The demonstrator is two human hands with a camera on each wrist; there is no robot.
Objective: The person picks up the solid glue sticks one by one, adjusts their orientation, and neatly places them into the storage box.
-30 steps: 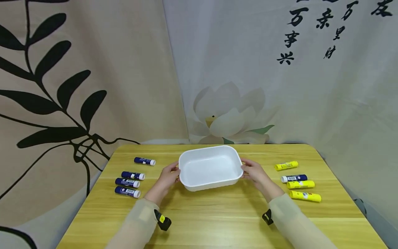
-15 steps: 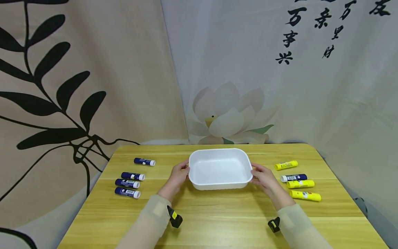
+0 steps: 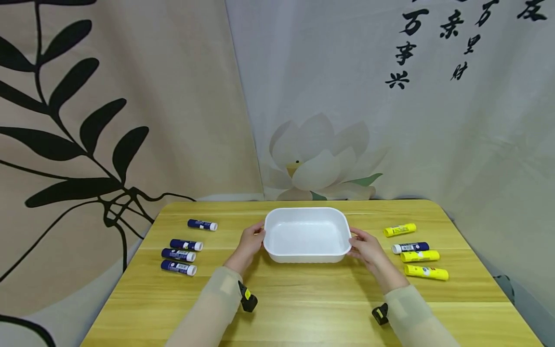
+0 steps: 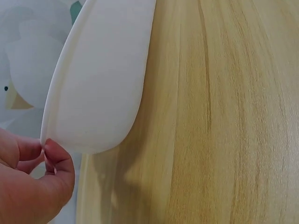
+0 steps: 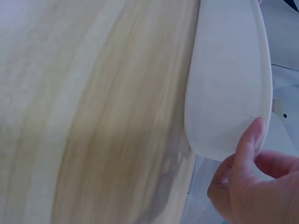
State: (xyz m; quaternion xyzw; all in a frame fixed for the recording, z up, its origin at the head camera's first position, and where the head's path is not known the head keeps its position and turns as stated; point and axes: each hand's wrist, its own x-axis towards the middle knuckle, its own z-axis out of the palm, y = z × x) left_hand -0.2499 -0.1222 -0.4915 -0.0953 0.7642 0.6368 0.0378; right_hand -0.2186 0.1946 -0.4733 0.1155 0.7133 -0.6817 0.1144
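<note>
A white rectangular plastic tray (image 3: 308,259) with rounded corners sits at the back middle of the table, its inside bare. My left hand (image 3: 250,242) pinches its left end by the rim; the left wrist view shows thumb and finger of the left hand (image 4: 35,177) meeting at the tray's edge (image 4: 93,93). On the opposite end my right hand (image 3: 366,248) grips the rim. In the right wrist view, the thumb of the right hand (image 5: 252,172) lies against the side of the tray (image 5: 224,93), with the other fingers partly hidden behind it.
Several dark blue glue sticks with white caps (image 3: 178,267) lie on the table's left side. At the right lie yellow glue sticks (image 3: 426,272) and one blue glue stick (image 3: 409,247). A printed curtain (image 3: 195,96) hangs behind the wooden table (image 3: 303,308).
Both hands have shifted the white tray a little to the right and turned it straight with the table. Over the last half second it has barely moved.
</note>
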